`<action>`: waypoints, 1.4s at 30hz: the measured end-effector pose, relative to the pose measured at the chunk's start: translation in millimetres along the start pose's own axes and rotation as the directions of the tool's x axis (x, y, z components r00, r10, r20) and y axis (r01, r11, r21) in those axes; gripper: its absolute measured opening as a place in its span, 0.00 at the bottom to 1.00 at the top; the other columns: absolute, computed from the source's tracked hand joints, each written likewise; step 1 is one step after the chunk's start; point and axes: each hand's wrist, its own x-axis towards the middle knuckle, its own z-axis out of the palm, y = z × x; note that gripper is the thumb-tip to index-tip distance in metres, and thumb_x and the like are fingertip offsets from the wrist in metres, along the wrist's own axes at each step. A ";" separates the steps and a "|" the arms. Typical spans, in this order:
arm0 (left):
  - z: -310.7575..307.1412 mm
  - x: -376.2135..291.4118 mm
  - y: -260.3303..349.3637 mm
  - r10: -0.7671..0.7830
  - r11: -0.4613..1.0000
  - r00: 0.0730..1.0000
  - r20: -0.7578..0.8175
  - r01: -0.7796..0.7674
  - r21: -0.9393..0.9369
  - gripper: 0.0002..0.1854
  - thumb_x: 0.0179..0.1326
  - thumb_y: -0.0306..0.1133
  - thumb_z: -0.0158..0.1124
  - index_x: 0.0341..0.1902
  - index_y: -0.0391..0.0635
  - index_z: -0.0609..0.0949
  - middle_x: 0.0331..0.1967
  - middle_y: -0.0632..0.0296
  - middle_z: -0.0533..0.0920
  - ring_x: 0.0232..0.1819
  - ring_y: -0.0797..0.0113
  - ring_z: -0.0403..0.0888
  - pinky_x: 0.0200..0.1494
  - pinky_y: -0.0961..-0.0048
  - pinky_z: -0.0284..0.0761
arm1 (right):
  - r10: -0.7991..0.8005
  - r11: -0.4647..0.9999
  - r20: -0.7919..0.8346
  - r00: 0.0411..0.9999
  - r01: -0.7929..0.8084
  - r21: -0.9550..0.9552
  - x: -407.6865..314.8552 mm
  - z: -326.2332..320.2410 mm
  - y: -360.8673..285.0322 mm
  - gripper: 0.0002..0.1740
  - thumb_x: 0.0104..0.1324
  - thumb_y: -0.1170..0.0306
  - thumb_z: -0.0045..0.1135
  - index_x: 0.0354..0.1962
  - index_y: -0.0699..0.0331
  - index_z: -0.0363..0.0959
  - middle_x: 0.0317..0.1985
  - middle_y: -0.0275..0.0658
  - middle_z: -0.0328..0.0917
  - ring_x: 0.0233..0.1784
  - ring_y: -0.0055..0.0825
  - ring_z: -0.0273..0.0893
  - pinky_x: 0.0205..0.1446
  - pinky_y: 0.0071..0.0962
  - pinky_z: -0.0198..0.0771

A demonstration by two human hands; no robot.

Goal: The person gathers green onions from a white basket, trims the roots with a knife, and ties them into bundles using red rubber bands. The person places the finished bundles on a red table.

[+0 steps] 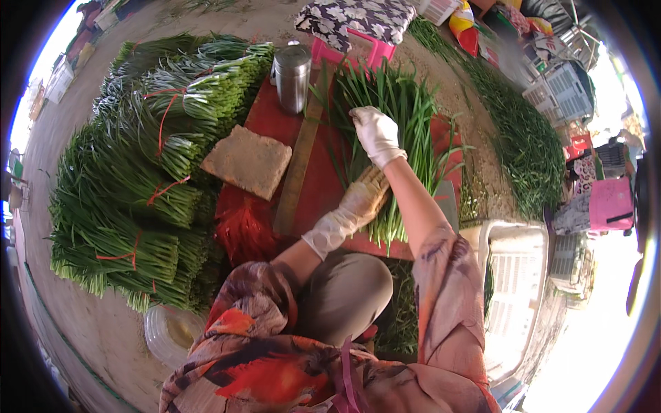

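A loose pile of green garlic chives (413, 139) lies on a red board (323, 170), pale stem ends towards me. My left hand (364, 199), in a thin clear glove, is stretched flat along the left side of the stems, its fingertips partly behind my right forearm. Above the leaves is my right hand (377, 134), in a whitish glove with its fingers curled; whether a leaf is pinched in them is hidden. To the left on the board are a flat wooden strip (300, 170), a rough brick (250, 161) and a bunch of red ties (245, 229).
Tied chive bundles (139, 196) are stacked at left. A steel canister (293, 77) stands on the board's far end, before a pink stool (379, 50) with a floral cover. On the right are a white plastic crate (539, 268) and a heap of loose leaves (526, 149).
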 end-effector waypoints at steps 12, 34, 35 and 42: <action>10.1 -4.9 -1.7 0.015 0.994 0.992 -0.129 -0.029 -0.106 0.29 0.58 0.33 0.58 0.65 0.43 0.67 0.65 0.51 0.67 0.69 0.51 0.62 0.70 0.56 0.57 | 0.129 0.952 0.207 0.970 -0.062 -0.301 59.9 51.4 13.6 0.06 0.58 0.66 0.55 0.27 0.58 0.76 0.31 0.42 0.80 0.36 0.44 0.80 0.37 0.41 0.75; -18.3 3.3 6.1 -0.006 0.955 0.997 -0.076 -0.016 -0.295 0.33 0.61 0.21 0.52 0.72 0.42 0.60 0.72 0.57 0.61 0.73 0.62 0.55 0.73 0.67 0.48 | 0.715 0.699 0.588 0.377 -0.383 -0.605 -354.6 -228.4 -30.0 0.12 0.56 0.76 0.52 0.40 0.64 0.73 0.27 0.43 0.74 0.33 0.44 0.79 0.36 0.37 0.76; -22.8 9.6 15.1 -0.057 0.926 0.998 -0.028 0.043 -0.376 0.32 0.63 0.19 0.50 0.72 0.43 0.60 0.72 0.58 0.61 0.73 0.66 0.55 0.74 0.69 0.46 | 0.403 0.892 0.788 0.466 -0.394 -0.224 -400.6 -234.5 -22.0 0.10 0.54 0.74 0.56 0.36 0.62 0.75 0.28 0.44 0.75 0.35 0.44 0.79 0.38 0.38 0.77; -46.1 45.0 74.5 0.039 0.997 0.974 -0.221 -0.051 -0.051 0.24 0.69 0.31 0.52 0.68 0.44 0.67 0.69 0.53 0.65 0.71 0.57 0.59 0.71 0.61 0.52 | 0.335 0.680 0.722 0.605 -0.686 0.259 -422.4 -324.8 7.9 0.17 0.62 0.56 0.59 0.30 0.62 0.80 0.28 0.44 0.80 0.33 0.43 0.79 0.38 0.40 0.74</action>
